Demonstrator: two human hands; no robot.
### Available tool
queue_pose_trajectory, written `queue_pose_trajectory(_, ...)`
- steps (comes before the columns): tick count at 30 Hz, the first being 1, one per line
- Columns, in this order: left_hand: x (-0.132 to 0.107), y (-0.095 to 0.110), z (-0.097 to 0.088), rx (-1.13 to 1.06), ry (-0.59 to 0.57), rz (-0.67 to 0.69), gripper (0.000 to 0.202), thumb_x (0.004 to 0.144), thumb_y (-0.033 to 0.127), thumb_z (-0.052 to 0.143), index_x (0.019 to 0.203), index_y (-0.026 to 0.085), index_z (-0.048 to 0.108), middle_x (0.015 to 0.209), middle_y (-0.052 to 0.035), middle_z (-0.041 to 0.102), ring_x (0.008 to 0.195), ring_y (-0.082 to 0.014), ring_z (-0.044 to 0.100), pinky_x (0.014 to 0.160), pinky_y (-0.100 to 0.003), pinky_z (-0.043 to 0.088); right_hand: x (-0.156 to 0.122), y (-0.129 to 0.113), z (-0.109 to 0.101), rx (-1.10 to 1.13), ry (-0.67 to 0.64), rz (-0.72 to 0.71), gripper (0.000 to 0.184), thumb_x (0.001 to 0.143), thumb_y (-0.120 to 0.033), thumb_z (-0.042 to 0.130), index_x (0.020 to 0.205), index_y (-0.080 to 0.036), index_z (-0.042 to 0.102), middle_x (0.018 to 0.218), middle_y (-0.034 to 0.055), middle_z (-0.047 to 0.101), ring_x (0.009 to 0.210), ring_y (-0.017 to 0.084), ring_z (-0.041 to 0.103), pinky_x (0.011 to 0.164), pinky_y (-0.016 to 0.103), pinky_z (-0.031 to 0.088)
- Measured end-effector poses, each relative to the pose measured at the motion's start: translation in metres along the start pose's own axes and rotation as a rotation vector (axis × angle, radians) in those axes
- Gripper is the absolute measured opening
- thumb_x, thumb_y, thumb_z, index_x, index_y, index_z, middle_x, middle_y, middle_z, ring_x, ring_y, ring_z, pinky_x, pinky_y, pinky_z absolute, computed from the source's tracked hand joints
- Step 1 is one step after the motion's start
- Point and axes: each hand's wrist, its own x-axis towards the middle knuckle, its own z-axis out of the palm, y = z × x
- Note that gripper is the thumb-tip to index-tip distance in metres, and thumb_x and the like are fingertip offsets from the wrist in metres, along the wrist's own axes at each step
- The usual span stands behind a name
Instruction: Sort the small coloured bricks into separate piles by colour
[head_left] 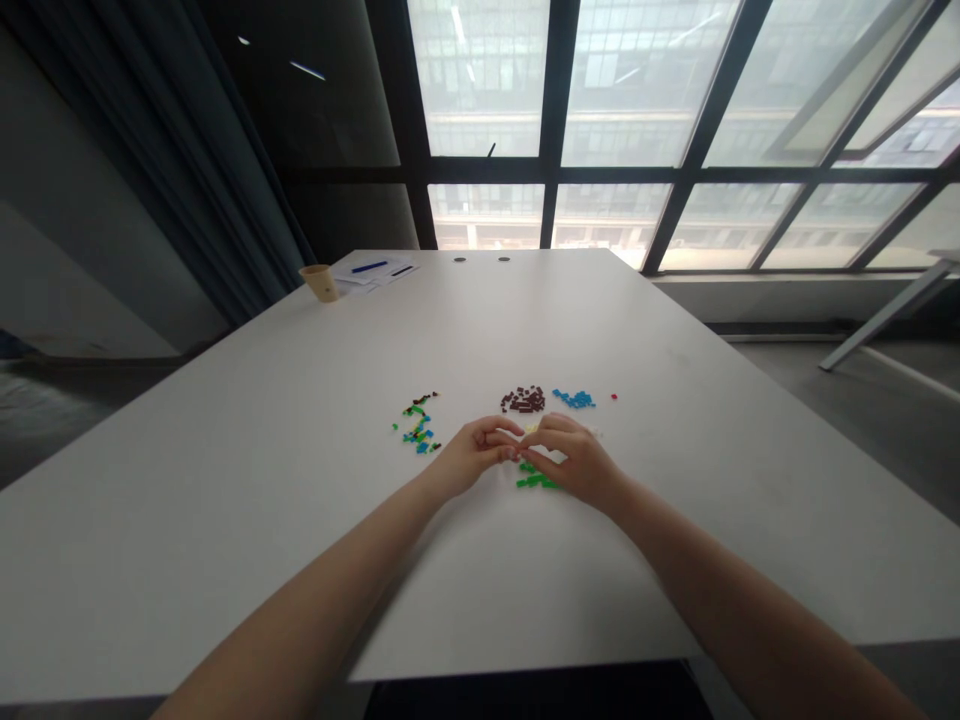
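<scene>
Looking across a white table (225, 520), left hand (474, 448) and right hand (576, 458) meeting at the fingertips, can't tell if anything's pinched. Mixed bricks (422, 448) nearest the left edge, brown bricks (525, 406) just past the hands, blue bricks (577, 400) beside those, green bricks (537, 481) nearest the front, lone red brick (614, 397) nearest the right.

We see smooth, hard-looking plastic in the brown pieces (525, 402), blue pieces (576, 400) and green pieces (536, 482). Beneath them, we note the smooth tabletop (262, 420), matt with a faint sheen. The cup (322, 285) looks like matt paper, as do the sheets (356, 279). We distinguish the folded cloth curtain (184, 150), the glossy, light-reflecting dark panel (330, 110), and glass panes (487, 80) in a frame (556, 100) resembling matt-coated metal.
</scene>
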Motion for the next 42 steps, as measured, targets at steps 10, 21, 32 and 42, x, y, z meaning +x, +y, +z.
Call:
queue_pose_trajectory(10, -0.001, 0.015, -0.015, 0.310, 0.202, 0.005, 0.031, 0.072, 0.043, 0.056, 0.088, 0.016, 0.058, 0.083, -0.0068, 0.066, 0.069, -0.0128, 0.058, 0.056, -0.022, 0.037, -0.011, 0.064, -0.020, -0.303, -0.042, 0.491, 0.015, 0.077, -0.024, 0.054, 0.072, -0.019, 0.067, 0.066, 0.0006, 0.052, 0.060, 0.012, 0.047, 0.060, 0.025, 0.035)
queue_pose_trajectory(21, -0.001, 0.018, -0.022, 0.415, 0.156, 0.030, 0.029, 0.074, 0.041, 0.053, 0.086, 0.015, 0.059, 0.078, -0.0061, 0.065, 0.067, -0.0135, 0.057, 0.060, -0.024, 0.042, -0.016, 0.072, -0.011, -0.272, -0.089, 0.520, 0.020, 0.078, -0.025, 0.049, 0.079, -0.021, 0.069, 0.074, 0.0028, 0.059, 0.063, 0.012, 0.049, 0.062, 0.025, 0.037)
queue_pose_trajectory(32, -0.013, 0.018, -0.105, 1.125, 0.295, -0.096, 0.016, 0.057, 0.012, 0.054, 0.063, 0.019, 0.068, 0.073, -0.0079, 0.062, 0.066, -0.0198, 0.054, 0.066, -0.031, 0.039, -0.010, 0.067, -0.022, -0.329, -0.014, 0.588, 0.027, 0.076, -0.033, 0.046, 0.074, -0.017, 0.067, 0.067, 0.0039, 0.063, 0.060, 0.014, 0.052, 0.058, 0.024, 0.036)
queue_pose_trajectory(42, -0.012, 0.019, -0.086, 1.227, 0.137, -0.203, 0.010, 0.058, 0.017, 0.058, 0.062, 0.019, 0.067, 0.073, -0.0057, 0.061, 0.069, -0.0182, 0.054, 0.068, -0.028, 0.040, -0.009, 0.064, -0.023, -0.309, -0.027, 0.605, 0.028, 0.075, -0.033, 0.045, 0.074, -0.016, 0.067, 0.068, 0.0047, 0.064, 0.060, 0.014, 0.052, 0.058, 0.025, 0.036)
